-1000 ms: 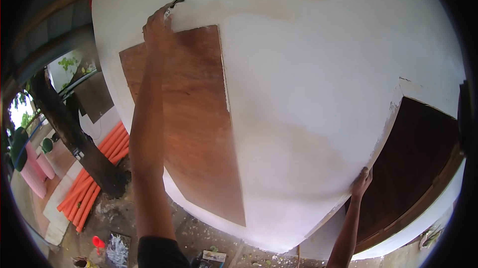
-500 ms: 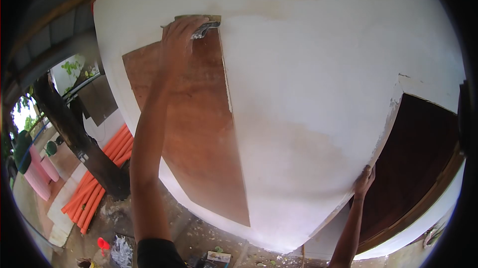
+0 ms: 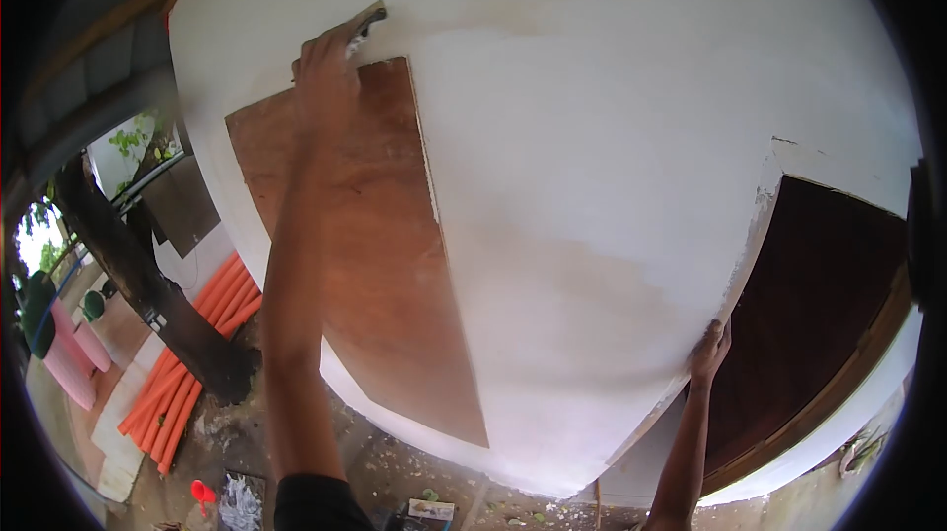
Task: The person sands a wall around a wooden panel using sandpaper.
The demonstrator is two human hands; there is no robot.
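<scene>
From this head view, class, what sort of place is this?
Probably an outdoor building or renovation site: a white-coated board with bare brown plywood showing, stacked orange plastic pipes, and debris-strewn ground.

Orange pipes (image 3: 187, 354) on littered dirt ground beside a dark wooden post (image 3: 148, 284), daylight outside.

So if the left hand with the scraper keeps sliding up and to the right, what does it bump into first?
Probably nothing: the left hand and its scraper would only cross more white-coated board, free as far as shown.
</scene>
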